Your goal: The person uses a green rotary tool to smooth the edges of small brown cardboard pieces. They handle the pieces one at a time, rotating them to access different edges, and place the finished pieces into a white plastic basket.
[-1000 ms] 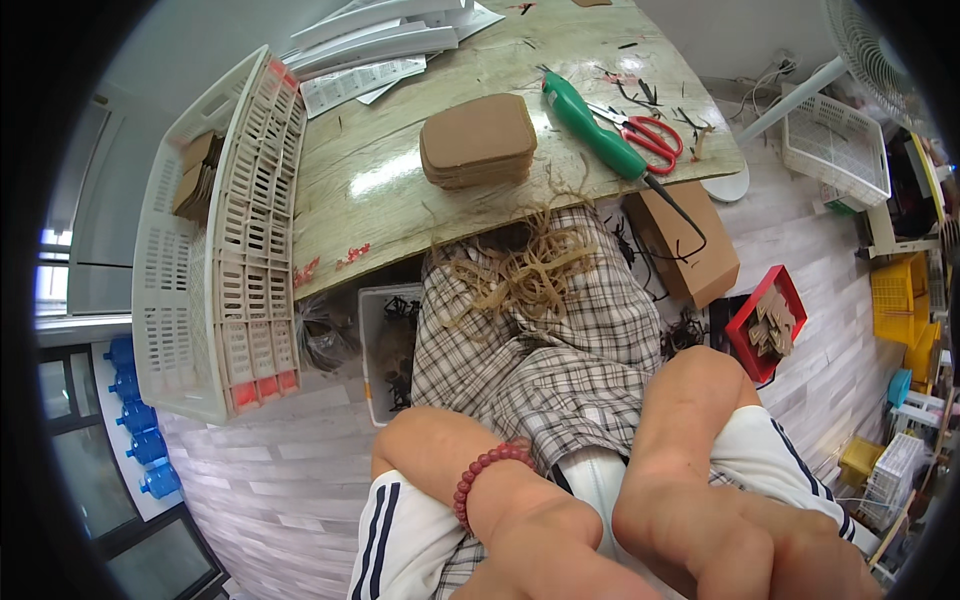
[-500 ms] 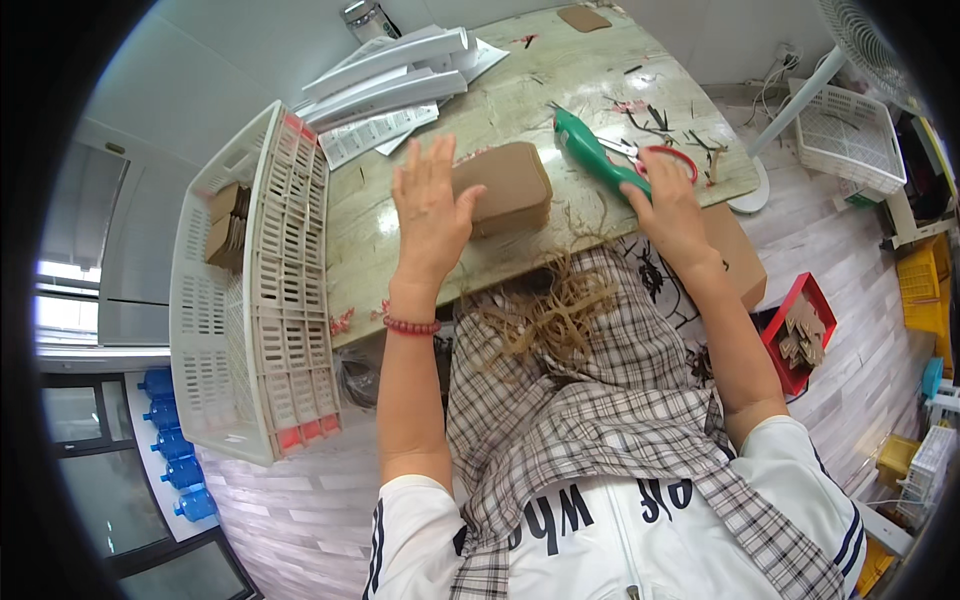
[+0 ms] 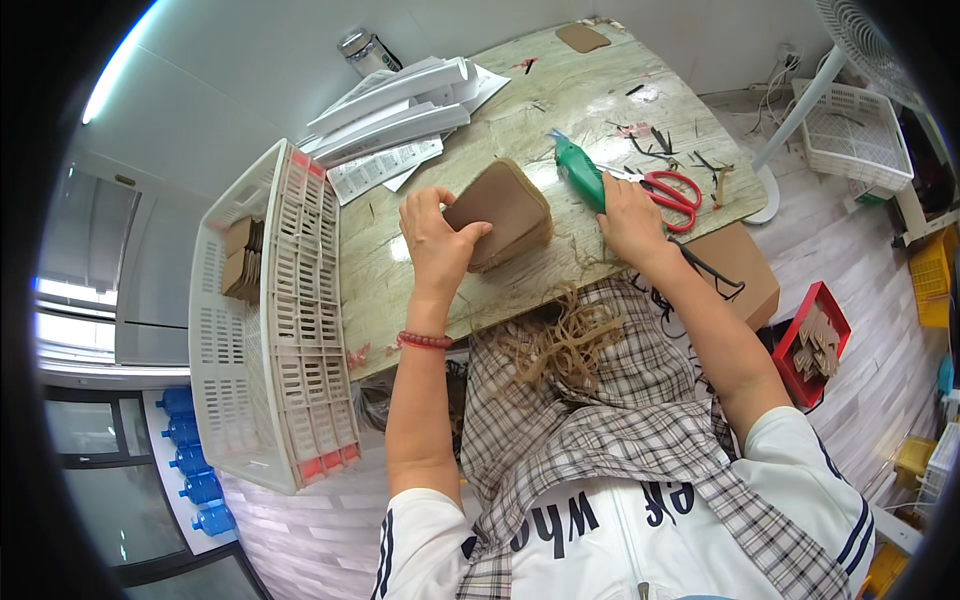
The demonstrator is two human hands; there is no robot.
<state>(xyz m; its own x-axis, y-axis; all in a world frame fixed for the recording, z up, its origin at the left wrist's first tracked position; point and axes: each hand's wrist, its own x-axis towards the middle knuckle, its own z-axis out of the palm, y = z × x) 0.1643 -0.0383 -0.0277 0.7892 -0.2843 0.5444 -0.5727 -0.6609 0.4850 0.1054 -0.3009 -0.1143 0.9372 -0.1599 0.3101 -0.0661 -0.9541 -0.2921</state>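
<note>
A stack of brown rounded-corner pieces (image 3: 505,210), like leather or card, stands near the table's front edge. My left hand (image 3: 437,240) grips its left side, thumb over the top face and fingers curled at the far-left edge. Across from it, my right hand (image 3: 635,225) is closed on the near end of green electric scissors (image 3: 580,172), whose blade end points away from me. Red-handled scissors (image 3: 672,200) lie just right of that hand, partly covered by it. Tan strips (image 3: 565,345) are heaped on my plaid apron.
A white plastic crate (image 3: 310,320) with brown pieces (image 3: 242,260) stands at the left. Papers (image 3: 400,110) and a flask (image 3: 368,50) sit at the back. Black scraps (image 3: 660,140) litter the table. A cardboard box (image 3: 735,275) and red tray (image 3: 840,320) are at the right.
My left hand, formerly spread beside the stack, has curled onto it, and the stack has turned slightly. My right hand has shifted left off the red scissors and closed round the green electric scissors.
</note>
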